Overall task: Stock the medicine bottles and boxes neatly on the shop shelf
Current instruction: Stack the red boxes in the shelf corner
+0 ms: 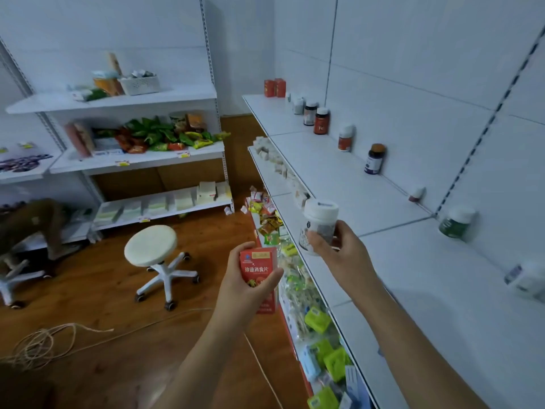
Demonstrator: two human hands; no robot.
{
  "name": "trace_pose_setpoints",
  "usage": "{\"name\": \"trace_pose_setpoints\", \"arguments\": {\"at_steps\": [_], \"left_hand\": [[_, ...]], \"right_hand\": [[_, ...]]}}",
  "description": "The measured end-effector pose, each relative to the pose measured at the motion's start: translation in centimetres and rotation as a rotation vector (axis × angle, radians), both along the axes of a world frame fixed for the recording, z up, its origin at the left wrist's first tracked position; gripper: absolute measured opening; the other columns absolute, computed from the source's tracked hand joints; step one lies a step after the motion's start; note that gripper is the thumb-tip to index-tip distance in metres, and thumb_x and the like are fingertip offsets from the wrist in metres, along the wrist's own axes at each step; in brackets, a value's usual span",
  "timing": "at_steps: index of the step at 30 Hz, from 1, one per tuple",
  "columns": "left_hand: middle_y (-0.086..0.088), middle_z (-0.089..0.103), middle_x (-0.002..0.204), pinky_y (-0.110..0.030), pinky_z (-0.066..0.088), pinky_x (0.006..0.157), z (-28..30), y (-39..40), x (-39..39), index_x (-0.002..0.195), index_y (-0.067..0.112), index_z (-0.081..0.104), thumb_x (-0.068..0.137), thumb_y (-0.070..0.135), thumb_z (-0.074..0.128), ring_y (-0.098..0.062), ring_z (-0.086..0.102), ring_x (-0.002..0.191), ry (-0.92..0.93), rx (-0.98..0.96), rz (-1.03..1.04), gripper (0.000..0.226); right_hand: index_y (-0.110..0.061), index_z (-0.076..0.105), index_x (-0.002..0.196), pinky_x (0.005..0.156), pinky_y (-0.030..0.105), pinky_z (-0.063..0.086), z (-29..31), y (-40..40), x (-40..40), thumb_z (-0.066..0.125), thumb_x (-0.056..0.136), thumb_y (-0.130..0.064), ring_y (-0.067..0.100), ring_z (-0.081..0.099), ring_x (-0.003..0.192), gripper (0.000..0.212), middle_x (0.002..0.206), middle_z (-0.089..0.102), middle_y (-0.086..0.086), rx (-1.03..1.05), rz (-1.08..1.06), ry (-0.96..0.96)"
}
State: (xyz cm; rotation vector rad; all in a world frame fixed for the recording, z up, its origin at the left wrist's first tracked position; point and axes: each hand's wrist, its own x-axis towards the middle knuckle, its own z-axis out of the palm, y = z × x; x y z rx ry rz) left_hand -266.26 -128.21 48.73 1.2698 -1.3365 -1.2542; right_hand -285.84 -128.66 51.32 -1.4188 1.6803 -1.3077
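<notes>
The right hand (339,246) grips a white-capped medicine bottle (318,224) upright above the white shelf (339,172) — likely bound for the back row; the left hand (250,283) holds a red medicine box (259,265) in reserve.

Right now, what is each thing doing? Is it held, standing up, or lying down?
Red medicine box: upright, gripped by the left hand.
White-capped bottle: held over the shelf edge by the right hand.
Brown-capped bottle: standing at the shelf's back wall, cap on.
Green bottle: at the back wall, white cap on.
Two red boxes: standing at the far end.
White stool: upright on the floor.
</notes>
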Motion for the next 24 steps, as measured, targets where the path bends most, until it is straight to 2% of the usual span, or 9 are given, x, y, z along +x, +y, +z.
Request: {"name": "trace_pose_setpoints", "arguments": {"at_steps": [4,10,14,19,24], "left_hand": [[0.022,0.056,0.108,-0.014,0.052,0.059,-1.2,-7.3,0.5,0.118,0.053,0.04,0.072,0.043,0.078,0.004,0.064,0.086,-0.005,0.015,0.002,0.061],[0.028,0.049,0.106,-0.008,0.048,0.054,-2.6,-20.9,3.4,0.129,0.049,0.032,0.075,0.043,0.076,0.0,0.059,0.09,-0.007,0.022,-0.002,0.07],[0.029,0.05,0.107,-0.008,0.048,0.054,-1.5,-30.6,6.5,0.132,0.048,0.032,0.074,0.044,0.075,0.001,0.059,0.091,0.012,0.018,-0.002,0.072],[0.027,0.051,0.109,-0.005,0.046,0.053,0.6,-40.7,8.6,0.131,0.046,0.034,0.074,0.044,0.074,0.0,0.059,0.092,-0.009,-0.03,-0.025,0.07],[0.023,0.053,0.113,-0.006,0.047,0.054,-0.1,-48.8,9.1,0.131,0.047,0.034,0.076,0.043,0.074,-0.002,0.06,0.094,-0.01,-0.013,-0.058,0.068]], "right_hand": [[-0.025,0.058,0.114,0.059,0.007,0.043,-1.4,-6.9,0.6,0.07,0.087,-0.042,-0.002,0.062,0.088,0.034,0.098,0.067,-0.011,0.045,-0.009,0.007],[-0.027,0.057,0.124,0.078,0.024,0.051,-3.3,-20.1,3.3,0.07,0.085,-0.047,0.008,0.066,0.099,0.046,0.109,0.069,-0.008,0.085,-0.048,-0.027],[-0.027,0.054,0.126,0.074,0.021,0.049,-1.7,-29.4,5.9,0.069,0.086,-0.046,0.004,0.064,0.097,0.047,0.109,0.068,-0.008,0.09,-0.055,-0.002],[-0.028,0.054,0.127,0.074,0.02,0.049,0.0,-37.7,7.4,0.069,0.085,-0.046,0.005,0.063,0.098,0.048,0.11,0.067,-0.009,0.067,-0.089,0.053],[-0.027,0.053,0.126,0.073,0.018,0.048,-0.5,-44.9,7.5,0.07,0.086,-0.044,0.004,0.063,0.098,0.047,0.111,0.067,-0.009,0.106,-0.125,0.043]]}}
